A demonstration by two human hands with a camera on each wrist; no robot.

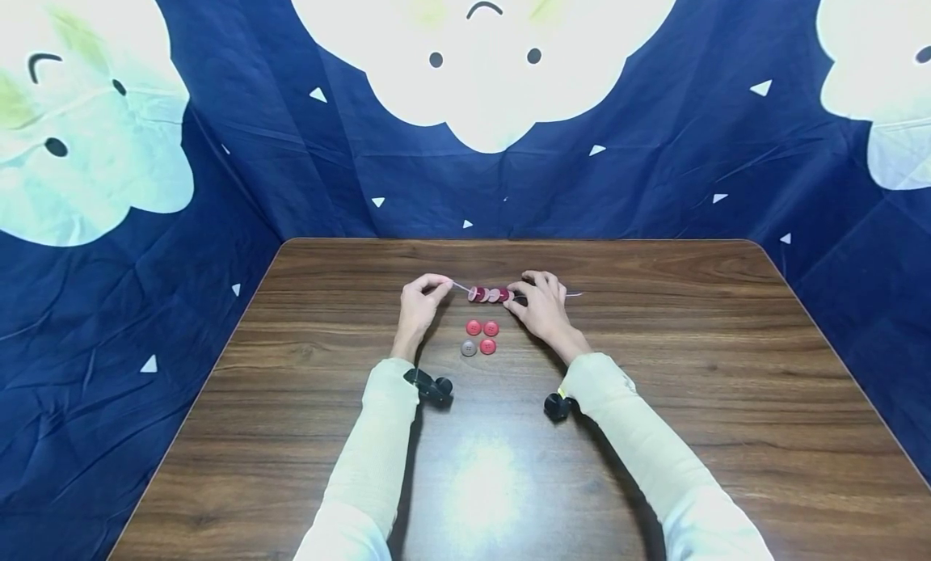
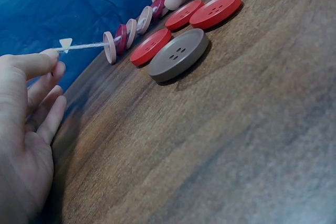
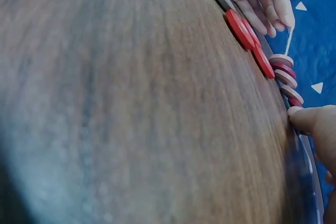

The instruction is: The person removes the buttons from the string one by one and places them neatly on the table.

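My left hand (image 1: 419,309) pinches the left part of a thin whitish string (image 1: 461,286) between thumb and forefinger, its other fingers loosely bent. Several pale pink and dark red buttons (image 2: 121,38) are threaded in a row on the string, standing on edge. At the row's right end, my right hand (image 1: 544,309) pinches the last buttons with thumb and fingers, which partly hide them. The string's tail (image 1: 575,294) sticks out to the right beyond that hand. In front of the row lie three red buttons (image 2: 215,11) and one grey-brown button (image 2: 178,56), flat on the wood.
Brown wood-grain table (image 1: 655,318) lies under everything, with a bright glare spot near its front. Dark blue cloth (image 1: 240,157) with white clouds hangs round its back and sides. A black wrist camera (image 1: 557,407) sits at my right cuff, another (image 1: 431,387) at my left.
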